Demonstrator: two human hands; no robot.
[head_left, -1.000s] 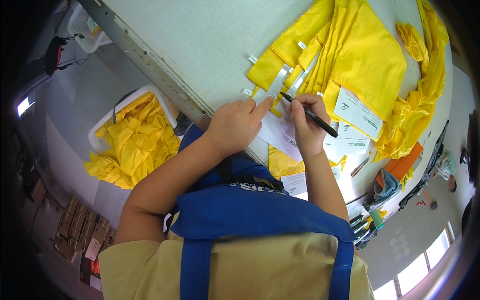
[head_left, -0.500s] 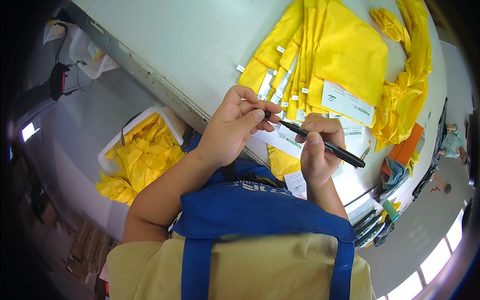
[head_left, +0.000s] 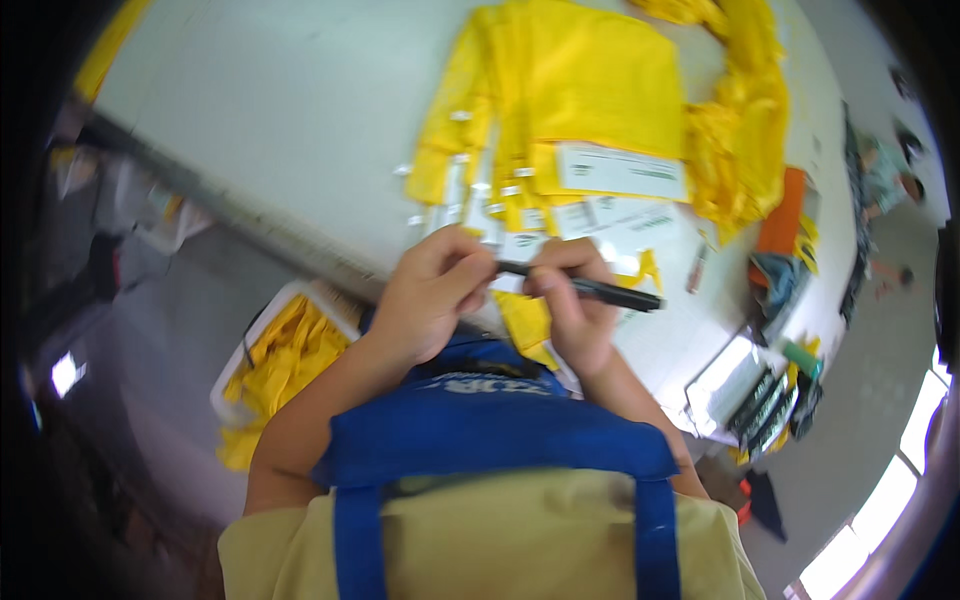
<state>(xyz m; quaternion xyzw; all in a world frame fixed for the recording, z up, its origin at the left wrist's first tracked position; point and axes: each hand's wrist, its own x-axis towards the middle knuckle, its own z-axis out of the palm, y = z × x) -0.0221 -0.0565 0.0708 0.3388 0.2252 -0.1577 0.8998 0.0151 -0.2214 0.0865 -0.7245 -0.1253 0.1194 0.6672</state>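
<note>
A black marker pen (head_left: 622, 295) lies slantwise between my two hands above the near table edge. Its thick end is pinched by the thumb and fingers of my right hand (head_left: 582, 325). The slim end reaches the closed fingertips of my left hand (head_left: 425, 300), which hide the cap. Just beyond my hands is a stack of folded yellow fabric pieces (head_left: 605, 80) with small white tags along its left side. White printed cards (head_left: 620, 173) lie on and below the stack.
Bunched yellow fabric (head_left: 745, 130) lies right of the stack on the pale table (head_left: 300, 110). An orange box (head_left: 780, 210), a grey-blue cloth (head_left: 775, 275) and a slim tool (head_left: 697, 265) are farther right. Lower left stands a white bin (head_left: 235, 350) of yellow fabric. Another person (head_left: 885, 175) appears far right.
My hands have come together, and the marker's slim end has gone into the left fingers that held the cap. The view has shifted, with the table contents now farther left.
</note>
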